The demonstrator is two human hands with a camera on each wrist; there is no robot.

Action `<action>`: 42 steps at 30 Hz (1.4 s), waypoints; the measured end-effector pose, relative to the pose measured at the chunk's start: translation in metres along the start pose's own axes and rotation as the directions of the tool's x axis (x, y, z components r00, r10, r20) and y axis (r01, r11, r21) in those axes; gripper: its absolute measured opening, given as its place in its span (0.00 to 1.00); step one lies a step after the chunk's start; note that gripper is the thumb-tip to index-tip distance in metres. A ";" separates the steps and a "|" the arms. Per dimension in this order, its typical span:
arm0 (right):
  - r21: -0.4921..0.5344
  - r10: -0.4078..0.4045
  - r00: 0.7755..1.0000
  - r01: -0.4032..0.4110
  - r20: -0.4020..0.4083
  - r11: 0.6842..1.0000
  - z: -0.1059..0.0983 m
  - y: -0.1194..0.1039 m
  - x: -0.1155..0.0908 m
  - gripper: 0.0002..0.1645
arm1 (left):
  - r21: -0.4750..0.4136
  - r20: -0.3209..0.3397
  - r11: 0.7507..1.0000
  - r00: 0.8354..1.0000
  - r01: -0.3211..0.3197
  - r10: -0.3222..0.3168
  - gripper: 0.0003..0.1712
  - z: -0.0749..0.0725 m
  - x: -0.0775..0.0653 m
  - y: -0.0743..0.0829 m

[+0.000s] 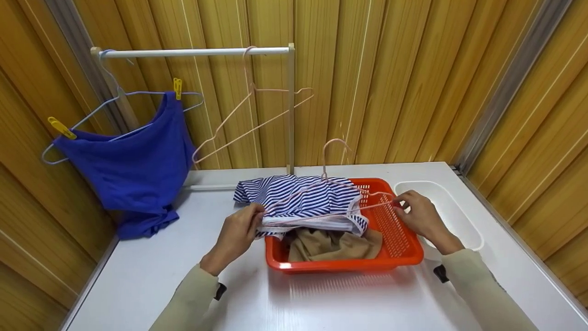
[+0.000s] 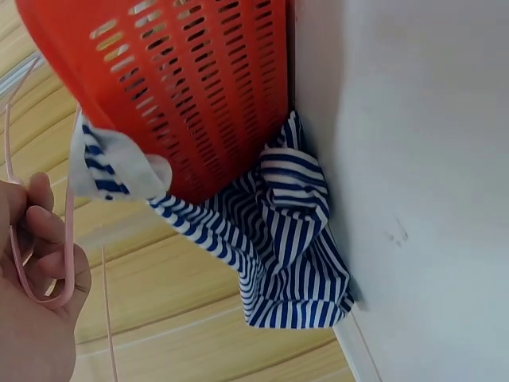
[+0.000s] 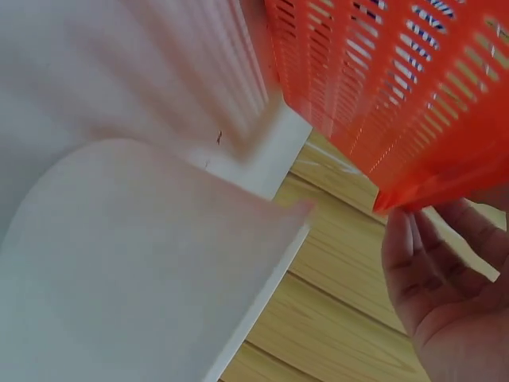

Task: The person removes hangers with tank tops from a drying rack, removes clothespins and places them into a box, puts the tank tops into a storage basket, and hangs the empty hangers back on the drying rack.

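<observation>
A pink wire hanger (image 1: 324, 158) is held level by both hands above a red basket (image 1: 340, 265), its hook pointing up. My left hand (image 1: 235, 232) grips its left end; in the left wrist view the fingers curl round the hanger's pink loop (image 2: 69, 239). With thumb and fingertips, my right hand (image 1: 421, 218) pinches the right end near the basket's rim. Beneath the hanger, a blue-and-white striped garment (image 1: 294, 197) lies over the basket, part of it hanging past the left side. Brown cloth (image 1: 321, 246) is bunched inside the basket, partly covered by the stripes.
On a rack (image 1: 193, 53) at the back left hang an unused pink hanger (image 1: 229, 115) and a blue garment (image 1: 142, 170) fixed by yellow clothespins (image 1: 178, 88). A white tray (image 1: 459, 220) sits right of the basket. Wood-pattern walls (image 1: 390, 92) enclose the white table (image 1: 220, 299).
</observation>
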State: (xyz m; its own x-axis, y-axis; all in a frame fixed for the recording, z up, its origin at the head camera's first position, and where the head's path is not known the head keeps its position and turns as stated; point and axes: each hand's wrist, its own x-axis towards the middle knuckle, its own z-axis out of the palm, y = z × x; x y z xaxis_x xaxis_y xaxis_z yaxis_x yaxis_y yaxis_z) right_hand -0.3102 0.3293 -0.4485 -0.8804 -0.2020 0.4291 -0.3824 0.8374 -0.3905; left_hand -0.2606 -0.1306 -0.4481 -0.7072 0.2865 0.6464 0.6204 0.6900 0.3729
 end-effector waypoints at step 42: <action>0.017 0.110 0.972 -0.109 -0.209 0.994 0.023 -0.013 -0.015 0.13 | 0.116 -0.281 0.989 0.958 0.091 -0.056 0.03 -0.087 -0.014 -0.045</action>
State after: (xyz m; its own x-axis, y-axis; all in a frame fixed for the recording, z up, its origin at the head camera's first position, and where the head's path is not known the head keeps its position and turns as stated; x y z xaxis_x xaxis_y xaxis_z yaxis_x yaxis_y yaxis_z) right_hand -0.2980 0.3102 -0.4684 -0.8388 0.0023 0.5444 -0.2888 0.8458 -0.4486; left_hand -0.2488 -0.2238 -0.4162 -0.6167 0.0495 0.7856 0.5096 0.7858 0.3506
